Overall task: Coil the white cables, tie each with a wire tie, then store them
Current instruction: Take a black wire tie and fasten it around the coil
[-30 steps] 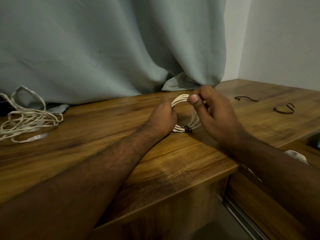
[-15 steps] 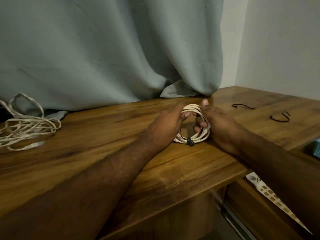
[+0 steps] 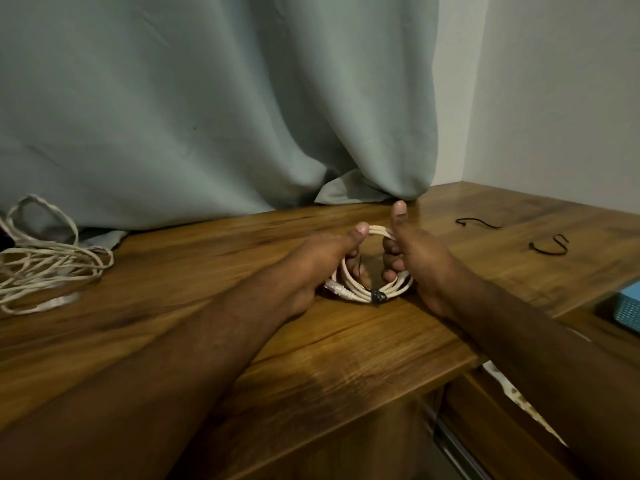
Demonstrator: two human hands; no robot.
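A small coil of white cable [image 3: 360, 292] stands upright on the wooden tabletop [image 3: 242, 334], bound at its bottom by a dark wire tie [image 3: 378, 296]. My left hand [image 3: 322, 258] grips the coil's left side, thumb over the top. My right hand [image 3: 415, 251] grips the right side, fingers curled through the loop and thumb pointing up. A loose tangle of white cable [image 3: 45, 268] lies at the far left. Two black wire ties [image 3: 476, 223] [image 3: 550, 245] lie on the table to the right.
A grey-green curtain [image 3: 207, 116] hangs behind the table and drapes onto its back edge. At the right, below the table edge, are an open drawer with a blue basket [image 3: 628, 311] and a white patterned strip [image 3: 519, 400].
My right hand moved from pinching the top of the coil to gripping its right side with fingers through the loop. The coil now stands straighter between both hands.
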